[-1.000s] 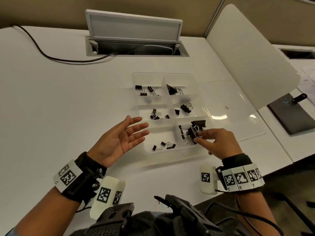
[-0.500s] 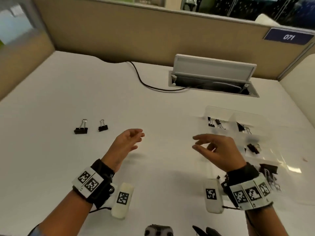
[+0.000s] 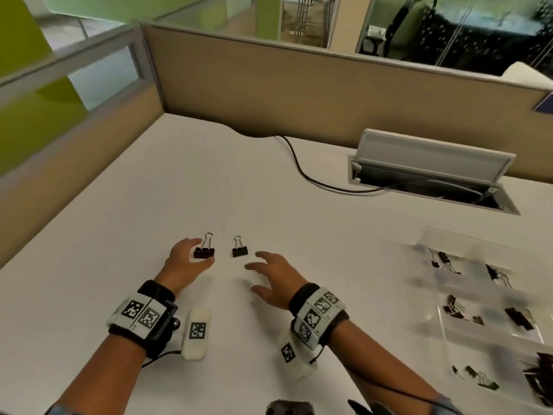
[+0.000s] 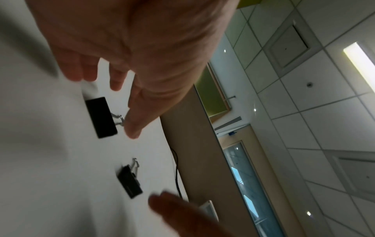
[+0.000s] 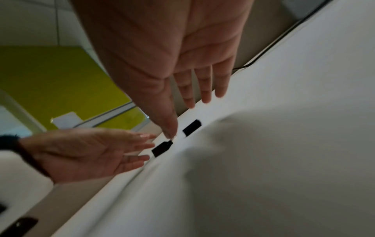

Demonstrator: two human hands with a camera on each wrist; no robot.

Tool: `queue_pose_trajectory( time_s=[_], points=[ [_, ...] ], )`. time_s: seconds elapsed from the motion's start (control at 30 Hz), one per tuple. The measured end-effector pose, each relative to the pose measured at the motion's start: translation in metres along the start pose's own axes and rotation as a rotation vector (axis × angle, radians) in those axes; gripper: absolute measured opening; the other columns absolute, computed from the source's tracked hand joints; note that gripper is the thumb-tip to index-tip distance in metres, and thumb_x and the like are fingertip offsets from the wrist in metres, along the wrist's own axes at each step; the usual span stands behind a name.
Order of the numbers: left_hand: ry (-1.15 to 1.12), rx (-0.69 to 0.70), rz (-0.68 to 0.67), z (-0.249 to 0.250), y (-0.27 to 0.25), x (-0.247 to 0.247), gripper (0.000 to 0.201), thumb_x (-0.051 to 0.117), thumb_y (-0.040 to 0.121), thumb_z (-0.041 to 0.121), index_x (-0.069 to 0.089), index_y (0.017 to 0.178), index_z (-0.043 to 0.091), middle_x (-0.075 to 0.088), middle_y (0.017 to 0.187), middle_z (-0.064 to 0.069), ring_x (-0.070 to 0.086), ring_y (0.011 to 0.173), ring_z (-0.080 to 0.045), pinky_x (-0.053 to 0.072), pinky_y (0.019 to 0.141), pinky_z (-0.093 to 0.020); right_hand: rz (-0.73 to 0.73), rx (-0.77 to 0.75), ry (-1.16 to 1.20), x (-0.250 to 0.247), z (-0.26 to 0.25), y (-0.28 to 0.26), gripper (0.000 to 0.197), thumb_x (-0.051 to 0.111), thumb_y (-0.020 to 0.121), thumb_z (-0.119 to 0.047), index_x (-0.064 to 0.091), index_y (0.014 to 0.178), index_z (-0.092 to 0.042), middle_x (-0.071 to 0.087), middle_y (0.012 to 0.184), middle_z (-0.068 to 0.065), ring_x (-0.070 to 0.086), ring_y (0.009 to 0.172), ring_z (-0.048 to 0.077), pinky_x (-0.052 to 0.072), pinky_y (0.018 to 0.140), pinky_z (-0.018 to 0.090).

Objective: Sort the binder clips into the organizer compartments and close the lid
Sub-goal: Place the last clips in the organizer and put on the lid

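left hand (image 3: 187,259) spread at larger clip (image 3: 204,252), no grip | right hand (image 3: 273,275) spread, empty, near smaller clip (image 3: 240,251) | likely light, rigid, slick steel; pinch black body

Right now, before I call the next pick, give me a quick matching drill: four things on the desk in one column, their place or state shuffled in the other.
1. larger binder clip
2. smaller binder clip
3. organizer
4. black cable

a. lid open, clips inside
b. runs into the desk hatch
c. between left hand's thumb and fingers
d. just beyond right hand's fingertips

Pairs: 1-c, 2-d, 3-a, 4-b
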State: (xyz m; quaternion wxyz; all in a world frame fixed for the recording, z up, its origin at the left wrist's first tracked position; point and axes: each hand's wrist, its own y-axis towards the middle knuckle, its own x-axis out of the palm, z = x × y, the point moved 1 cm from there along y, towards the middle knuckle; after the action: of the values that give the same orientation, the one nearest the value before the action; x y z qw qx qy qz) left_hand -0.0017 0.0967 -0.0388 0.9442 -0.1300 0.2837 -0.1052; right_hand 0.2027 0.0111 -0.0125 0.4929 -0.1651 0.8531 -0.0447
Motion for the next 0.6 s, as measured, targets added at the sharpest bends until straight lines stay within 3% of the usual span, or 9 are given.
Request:
queue_pose_trajectory(
  time_s=[0.13,0.23,0.3,0.43,0.5,0.6],
  points=[
    [0.18,0.073,-0.053,-0.006,0.02,-0.002,0.061,0.073,0.078,0.016,0.047,0.133,0.01,0.046,0.14,-0.014,0.044,0.128,-0.031,0.032,0.11,-0.046,-0.052,-0.089,-0.234,0.004,-0.019,0.033,0.056,0.052,0.091,-0.019,0.031,0.142,-0.017,0.013,0.155,0.014,0.009,0.143,0.034,0.012,0.116,0.042],
    [0.229,0.119,-0.064,-0.005,0.026,0.001,0.057,0.076,0.074,0.011,0.055,0.126,0.009,0.058,0.126,-0.016,0.056,0.114,-0.032,0.04,0.103,-0.048,-0.1,-0.097,-0.302,0.005,-0.019,0.039,0.056,0.051,0.091,-0.017,0.03,0.142,-0.016,0.02,0.153,0.015,0.014,0.14,0.037,0.017,0.114,0.045],
    [0.202,0.124,-0.064,-0.004,0.026,0.005,0.051,0.075,0.074,0.005,0.058,0.122,0.008,0.062,0.12,-0.016,0.059,0.108,-0.032,0.044,0.098,-0.043,-0.092,-0.073,-0.226,0.008,-0.014,0.034,0.052,0.051,0.09,-0.014,0.036,0.139,-0.014,0.029,0.149,0.014,0.023,0.136,0.037,0.025,0.111,0.045],
    [0.184,0.145,-0.092,0.001,0.023,0.013,0.037,0.07,0.078,0.003,0.062,0.114,0.008,0.065,0.114,-0.014,0.057,0.098,-0.027,0.039,0.083,-0.032,0.037,-0.004,-0.126,0.003,0.0,0.013,0.034,0.049,0.09,-0.012,0.053,0.124,-0.007,0.052,0.122,0.018,0.047,0.111,0.037,0.047,0.086,0.045],
    [0.173,0.173,-0.104,0.006,0.019,0.014,0.03,0.07,0.08,0.006,0.065,0.109,0.01,0.067,0.11,-0.012,0.057,0.093,-0.025,0.037,0.081,-0.03,0.059,0.024,-0.169,0.0,0.006,0.003,0.026,0.048,0.092,-0.013,0.062,0.111,-0.005,0.056,0.11,0.018,0.051,0.101,0.036,0.045,0.074,0.036],
    [0.068,0.203,-0.203,0.025,0.011,0.026,0.018,0.069,0.081,0.009,0.068,0.098,0.015,0.068,0.105,-0.009,0.061,0.094,-0.025,0.043,0.077,-0.033,0.068,0.116,-0.157,-0.005,0.024,-0.02,0.023,0.048,0.091,-0.011,0.067,0.102,-0.005,0.056,0.106,0.017,0.05,0.097,0.034,0.038,0.07,0.031]
  ],
)
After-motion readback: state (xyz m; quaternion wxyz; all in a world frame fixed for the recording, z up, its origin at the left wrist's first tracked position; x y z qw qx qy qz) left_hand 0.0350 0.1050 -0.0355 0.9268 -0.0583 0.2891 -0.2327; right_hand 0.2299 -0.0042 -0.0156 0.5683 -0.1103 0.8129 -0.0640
